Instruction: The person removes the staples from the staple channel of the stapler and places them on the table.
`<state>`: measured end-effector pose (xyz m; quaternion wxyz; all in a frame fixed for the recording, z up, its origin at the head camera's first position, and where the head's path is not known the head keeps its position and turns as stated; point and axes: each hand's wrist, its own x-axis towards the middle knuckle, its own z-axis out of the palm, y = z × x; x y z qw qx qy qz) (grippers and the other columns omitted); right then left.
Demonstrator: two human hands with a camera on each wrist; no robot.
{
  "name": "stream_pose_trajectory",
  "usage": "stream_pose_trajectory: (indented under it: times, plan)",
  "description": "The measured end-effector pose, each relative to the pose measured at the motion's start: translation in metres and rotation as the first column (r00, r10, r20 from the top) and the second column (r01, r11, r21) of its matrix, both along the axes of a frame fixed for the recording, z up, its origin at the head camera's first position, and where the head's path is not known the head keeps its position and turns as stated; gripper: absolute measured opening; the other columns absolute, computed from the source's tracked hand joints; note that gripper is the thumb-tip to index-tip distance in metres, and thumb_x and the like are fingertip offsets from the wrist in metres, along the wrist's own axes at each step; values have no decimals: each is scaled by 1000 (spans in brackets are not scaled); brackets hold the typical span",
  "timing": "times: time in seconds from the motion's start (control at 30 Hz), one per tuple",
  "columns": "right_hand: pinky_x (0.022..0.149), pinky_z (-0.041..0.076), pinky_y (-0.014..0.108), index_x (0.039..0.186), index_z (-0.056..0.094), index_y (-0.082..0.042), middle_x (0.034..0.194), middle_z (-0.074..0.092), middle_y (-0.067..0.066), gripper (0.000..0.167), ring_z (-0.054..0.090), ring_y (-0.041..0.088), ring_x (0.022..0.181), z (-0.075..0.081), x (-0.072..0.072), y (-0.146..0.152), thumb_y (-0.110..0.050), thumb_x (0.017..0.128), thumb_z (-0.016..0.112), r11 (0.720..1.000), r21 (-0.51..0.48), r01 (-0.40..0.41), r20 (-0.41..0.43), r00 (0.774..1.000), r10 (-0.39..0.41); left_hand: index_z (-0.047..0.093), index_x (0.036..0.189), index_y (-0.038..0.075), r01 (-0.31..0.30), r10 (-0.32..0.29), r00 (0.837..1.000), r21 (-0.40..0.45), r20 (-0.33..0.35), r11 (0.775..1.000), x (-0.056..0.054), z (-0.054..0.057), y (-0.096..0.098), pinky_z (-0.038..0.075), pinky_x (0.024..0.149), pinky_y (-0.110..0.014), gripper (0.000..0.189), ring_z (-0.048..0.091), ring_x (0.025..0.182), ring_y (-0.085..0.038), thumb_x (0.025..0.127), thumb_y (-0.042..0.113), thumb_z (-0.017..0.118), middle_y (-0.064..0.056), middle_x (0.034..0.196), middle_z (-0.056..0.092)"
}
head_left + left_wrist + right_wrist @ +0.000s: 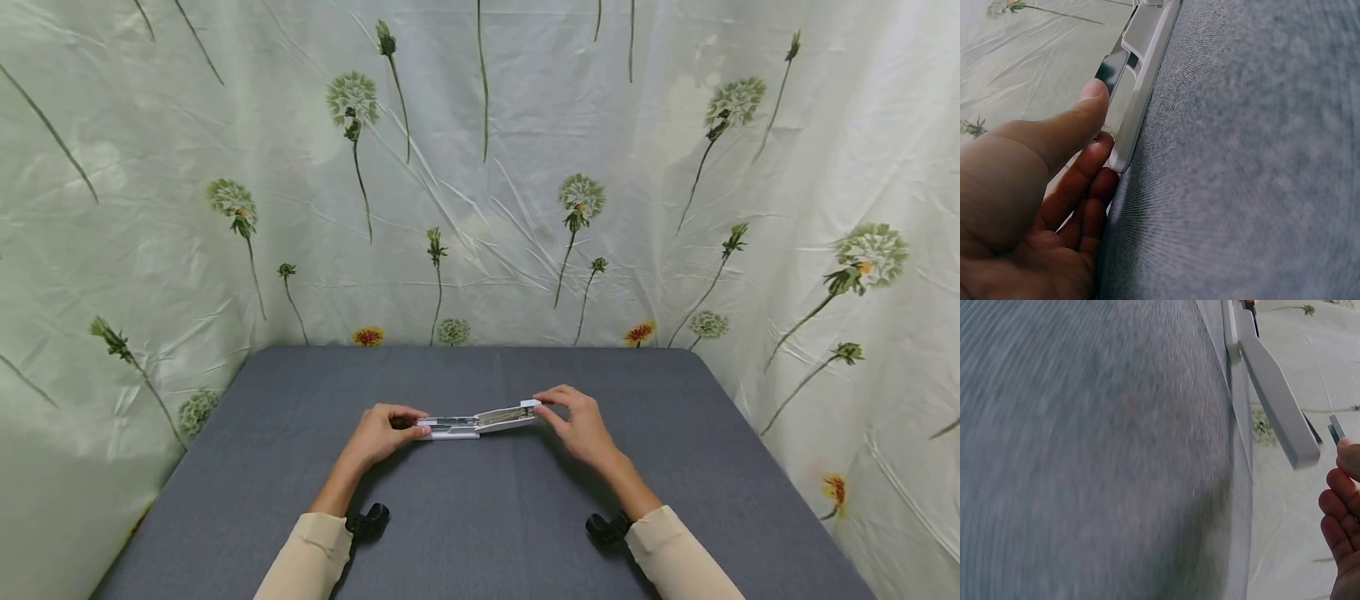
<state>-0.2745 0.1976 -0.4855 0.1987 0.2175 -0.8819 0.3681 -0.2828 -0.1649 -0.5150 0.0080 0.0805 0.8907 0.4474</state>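
Note:
A white stapler (456,433) lies spread wide on the table, its top arm (510,418) swung out to the right and tilted up. My left hand (382,433) grips the left end of the stapler; in the left wrist view the thumb (1094,94) is against the metal rail and the fingers are by the base's end. Beyond the top arm's free end, my right hand (581,425) pinches a small grey strip of staples (1335,429) between thumb and fingers. A gap shows between the strip and the arm in the right wrist view.
A dark grey cloth covers the table (480,533). Behind it and at the sides hangs a pale curtain (480,208) printed with dandelions. Each wrist wears a black camera mount (369,522).

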Motion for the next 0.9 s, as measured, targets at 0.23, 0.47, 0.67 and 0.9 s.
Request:
stream_pose_trajectory:
  times: [0.23,0.47,0.67,0.9]
  plan:
    - [85,54,47,107,81,-10,102,76,2,18,71,23,96,-3,0,20,-13,89,81,999,-10,38,-36,999,-39,83,104,26,-9,9,1000,4,-2,1000,1,0,0,51,77,-32,21,64,84,-10,84,33,87,6,95,77]
    - [82,54,51,108,81,-7,102,76,4,19,72,25,95,-6,2,41,-13,90,80,998,-10,66,-35,997,-66,83,104,26,-8,8,1000,2,-5,1000,1,0,0,51,79,-33,21,64,85,-10,85,33,87,7,96,76]
    - [82,54,52,109,81,-7,102,76,5,19,72,26,95,-10,3,54,-13,91,80,997,10,75,-32,997,-74,83,106,27,-4,4,1000,1,-2,1000,1,0,1,52,81,-34,22,65,87,-9,85,34,86,7,98,77]
    - [84,55,49,109,81,-8,102,76,3,19,72,25,97,-19,4,62,-13,90,80,996,42,81,-5,997,-81,83,106,26,-2,2,1000,11,4,1000,1,-1,1,51,81,-33,22,65,86,-9,85,32,86,6,98,77]
